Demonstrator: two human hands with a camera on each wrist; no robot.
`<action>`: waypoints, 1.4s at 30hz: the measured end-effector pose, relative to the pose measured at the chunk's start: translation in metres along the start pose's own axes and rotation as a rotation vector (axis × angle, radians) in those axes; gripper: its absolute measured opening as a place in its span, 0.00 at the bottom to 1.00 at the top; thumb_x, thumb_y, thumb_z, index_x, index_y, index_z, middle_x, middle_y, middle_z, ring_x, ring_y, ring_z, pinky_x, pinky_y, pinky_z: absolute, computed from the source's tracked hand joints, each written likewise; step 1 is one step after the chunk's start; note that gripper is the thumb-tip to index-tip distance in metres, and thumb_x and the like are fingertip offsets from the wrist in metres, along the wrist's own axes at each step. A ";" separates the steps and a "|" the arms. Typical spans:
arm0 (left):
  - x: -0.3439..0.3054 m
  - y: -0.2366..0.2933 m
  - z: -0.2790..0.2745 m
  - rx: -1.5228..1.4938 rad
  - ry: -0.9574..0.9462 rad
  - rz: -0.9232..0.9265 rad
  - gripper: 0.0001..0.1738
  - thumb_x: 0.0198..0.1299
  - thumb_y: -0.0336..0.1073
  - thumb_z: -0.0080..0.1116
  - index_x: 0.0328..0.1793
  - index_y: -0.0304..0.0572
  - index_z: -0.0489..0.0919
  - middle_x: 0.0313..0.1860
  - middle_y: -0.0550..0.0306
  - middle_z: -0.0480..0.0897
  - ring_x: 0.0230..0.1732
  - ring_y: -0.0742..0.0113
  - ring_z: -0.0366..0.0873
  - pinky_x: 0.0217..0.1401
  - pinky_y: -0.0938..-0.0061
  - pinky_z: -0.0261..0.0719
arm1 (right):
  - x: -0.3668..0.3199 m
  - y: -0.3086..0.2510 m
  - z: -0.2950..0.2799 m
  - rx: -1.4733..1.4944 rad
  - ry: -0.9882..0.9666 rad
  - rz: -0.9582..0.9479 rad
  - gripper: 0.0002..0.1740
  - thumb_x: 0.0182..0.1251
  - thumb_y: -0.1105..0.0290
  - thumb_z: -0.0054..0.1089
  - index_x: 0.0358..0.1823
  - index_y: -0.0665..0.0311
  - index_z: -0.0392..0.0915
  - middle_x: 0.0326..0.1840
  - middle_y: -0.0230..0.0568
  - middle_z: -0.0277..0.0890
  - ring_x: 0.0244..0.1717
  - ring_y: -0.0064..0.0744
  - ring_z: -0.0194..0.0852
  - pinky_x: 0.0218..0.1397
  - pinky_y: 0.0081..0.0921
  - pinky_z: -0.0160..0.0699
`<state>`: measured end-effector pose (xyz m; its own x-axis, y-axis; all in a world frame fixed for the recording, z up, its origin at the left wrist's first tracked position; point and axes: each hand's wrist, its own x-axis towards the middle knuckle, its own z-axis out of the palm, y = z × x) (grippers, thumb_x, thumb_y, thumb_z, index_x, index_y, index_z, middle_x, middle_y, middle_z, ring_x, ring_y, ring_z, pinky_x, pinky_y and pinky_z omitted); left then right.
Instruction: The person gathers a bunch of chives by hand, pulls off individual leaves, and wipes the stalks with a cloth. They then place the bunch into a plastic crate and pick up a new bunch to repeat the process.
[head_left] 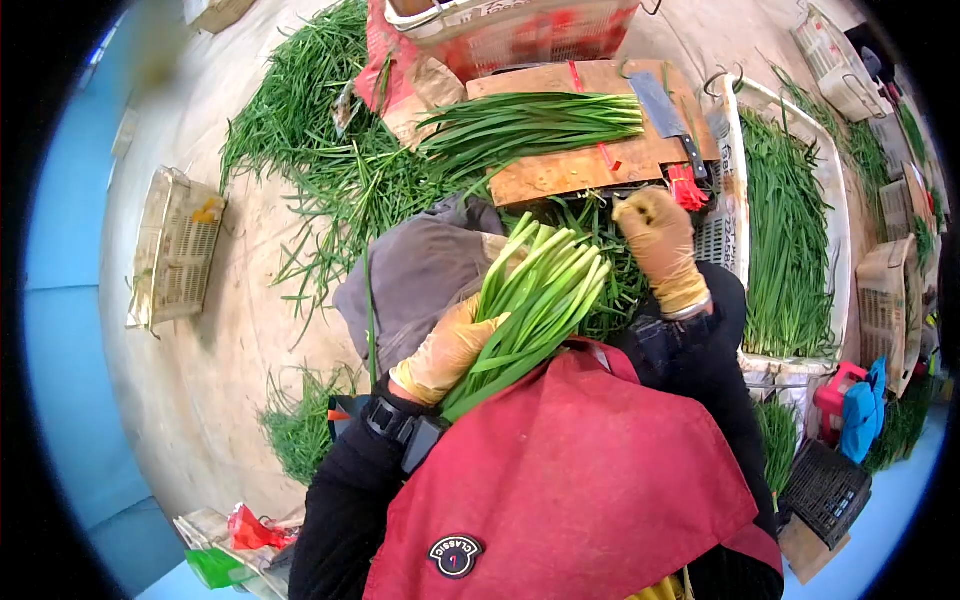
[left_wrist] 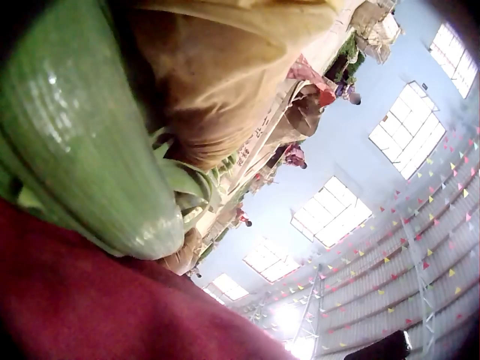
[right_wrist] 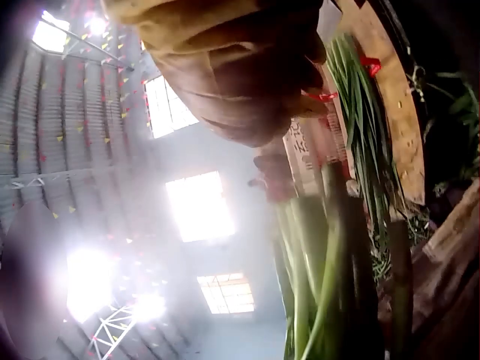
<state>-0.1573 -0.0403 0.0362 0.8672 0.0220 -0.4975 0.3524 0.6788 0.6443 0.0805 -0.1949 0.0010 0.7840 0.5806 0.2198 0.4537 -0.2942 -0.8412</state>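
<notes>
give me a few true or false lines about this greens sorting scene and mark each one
1. The left hand grips a bunch of green stalks. True.
2. The cleaver lies on the floor. False: it lies on the wooden board.
3. Apart from the cleaver, the board is bare. False: a bundle of greens lies across it.
4. The right hand is off the bunch. True.
5. The white crate at the person's right is empty. False: it is filled with greens.
</notes>
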 end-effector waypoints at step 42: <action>-0.008 0.022 0.019 0.035 0.028 0.049 0.32 0.65 0.47 0.57 0.71 0.38 0.66 0.58 0.56 0.78 0.57 0.67 0.76 0.61 0.74 0.74 | -0.052 -0.004 0.020 0.715 -0.841 0.243 0.44 0.64 0.41 0.58 0.72 0.66 0.60 0.67 0.46 0.68 0.67 0.33 0.65 0.70 0.30 0.62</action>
<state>-0.1498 -0.0399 0.0655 0.8738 0.0756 -0.4804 0.3218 0.6506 0.6878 0.0294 -0.2092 -0.0173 0.1613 0.9733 -0.1630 -0.2298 -0.1236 -0.9654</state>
